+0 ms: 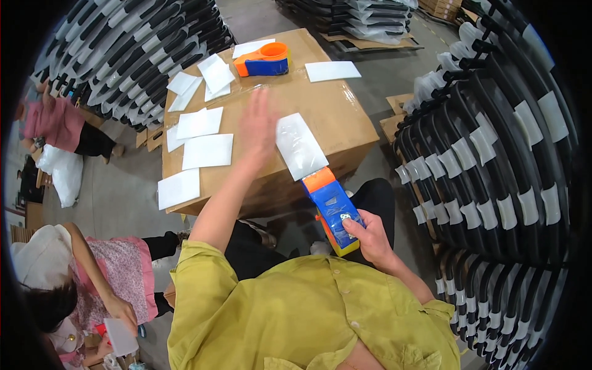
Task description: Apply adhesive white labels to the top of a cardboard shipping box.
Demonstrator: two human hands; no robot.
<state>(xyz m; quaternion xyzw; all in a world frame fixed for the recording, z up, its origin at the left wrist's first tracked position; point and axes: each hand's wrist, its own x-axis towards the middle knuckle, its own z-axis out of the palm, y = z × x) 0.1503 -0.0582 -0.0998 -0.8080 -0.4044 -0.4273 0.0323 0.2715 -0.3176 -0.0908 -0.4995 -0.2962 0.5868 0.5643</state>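
Observation:
My right hand [370, 236] is wrapped round a blue and orange tape dispenser [333, 208], its thumb on the blue side. A white foam sheet [301, 147] lies against the dispenser's orange front end, with a shiny strip of clear tape over it. The sheet rests over the near edge of a large cardboard box [277, 92]. Left of that sheet my left hand [258, 126] is above the box top, blurred by motion, its fingers stretched away from me and nothing visible in them.
Several loose white foam sheets [208, 151] lie on the box's left side, one foam sheet [333, 71] at far right. A second tape dispenser [264, 60] stands at the back. Stacked black frames [493, 160] rise on the right. Two people work on the left; one person [92, 277] sits close.

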